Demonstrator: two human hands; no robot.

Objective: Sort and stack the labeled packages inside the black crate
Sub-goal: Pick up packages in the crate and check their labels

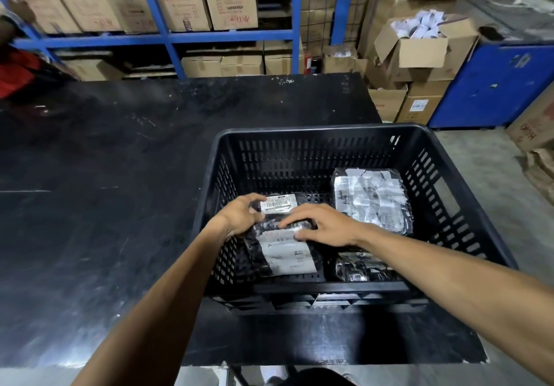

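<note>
Packages are lying inside the black crate point(302, 133) on the dark table point(105, 205): a stack far right point(371, 199), one near right point(359, 265), two at left. Squaring edges before releasing should be helping. Left hand point(239, 216) is gripping the small labeled package point(277, 204); right hand point(322, 225) is pressing spread fingers on the larger package point(284, 253).

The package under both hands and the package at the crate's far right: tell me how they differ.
The package under both hands lies at the near left of the crate, touched by the left hand and right hand; the far-right package lies untouched. The first carries flat labels, the second's look crumpled. Both are black wrapped.
</note>
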